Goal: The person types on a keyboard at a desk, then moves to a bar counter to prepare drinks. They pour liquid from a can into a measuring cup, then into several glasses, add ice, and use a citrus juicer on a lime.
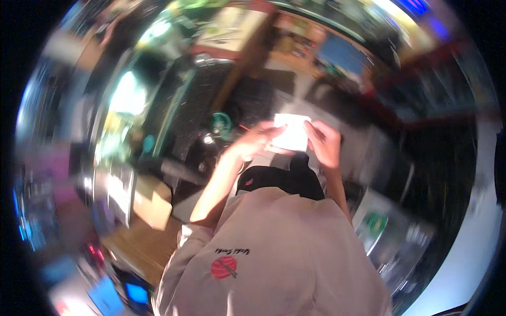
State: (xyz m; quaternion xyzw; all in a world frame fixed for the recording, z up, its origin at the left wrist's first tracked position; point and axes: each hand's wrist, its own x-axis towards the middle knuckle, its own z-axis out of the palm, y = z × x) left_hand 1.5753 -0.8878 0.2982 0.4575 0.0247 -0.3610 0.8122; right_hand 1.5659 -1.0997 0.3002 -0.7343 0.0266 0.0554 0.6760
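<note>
A small white sheet (291, 132), perhaps paper, is held out in front of my waist; it is so overexposed that nothing on its face can be read. My left hand (259, 139) grips its left edge, with the thumb resting on top. On the opposite edge my right hand (324, 141) pinches it between thumb and fingers. Below both hands is a black apron (280, 179) over my light-coloured shirt (284, 237), which bears a red emblem and writing.
An open cardboard box (152, 201) stands on a wooden surface (138, 241) at lower left. Left of my hands is a dark counter (185, 106) with a round green object (221, 125). A blue panel (342, 53) is ahead. Clear containers (399, 245) sit at lower right. Much is motion-blurred.
</note>
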